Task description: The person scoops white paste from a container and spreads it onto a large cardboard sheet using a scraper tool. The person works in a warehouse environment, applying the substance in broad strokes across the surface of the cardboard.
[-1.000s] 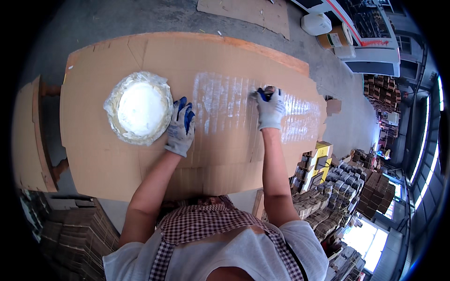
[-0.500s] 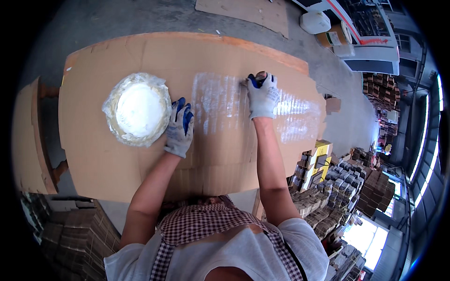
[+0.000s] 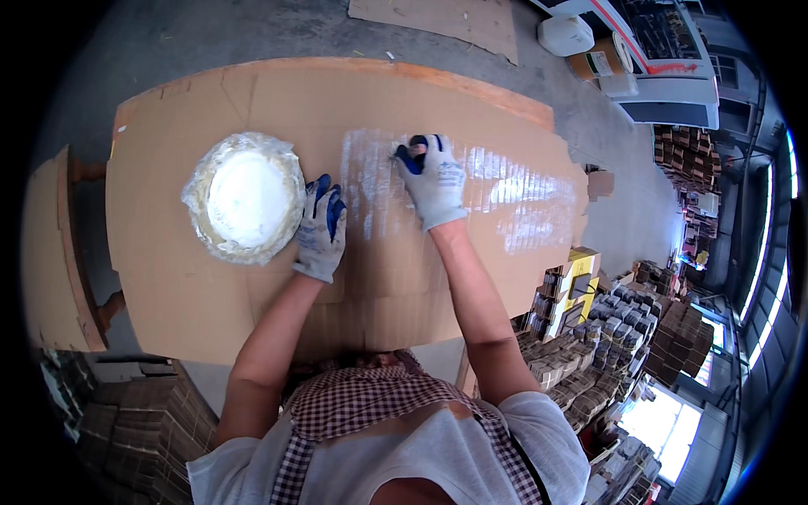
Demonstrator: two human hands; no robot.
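A large cardboard sheet [image 3: 278,295] covers the tabletop, with a wet white smear [image 3: 522,194] in streaks across its right half. My right hand [image 3: 433,181], in a white and blue glove, is closed round a small brush [image 3: 402,155]; dark bristles show at the fingers, and the handle is mostly hidden. The brush is at the smear's left part. My left hand [image 3: 321,231], gloved the same way, rests on the cardboard with its fingers stretched out. Just left of it stands a round basin [image 3: 195,206] wrapped in clear plastic, with white paste [image 3: 246,198] inside.
A wooden edge [image 3: 471,87] shows along the table's far side. Another wooden table [image 3: 46,252] stands at the left. Bundled cardboard stacks [image 3: 589,337] lie on the floor at the right, near a yellow box [image 3: 581,282]. A white jug [image 3: 564,35] and a drum [image 3: 604,59] stand far right.
My right hand has moved left across the smear with the brush and now tilts leftward. My left hand and the basin have stayed nearly in place.
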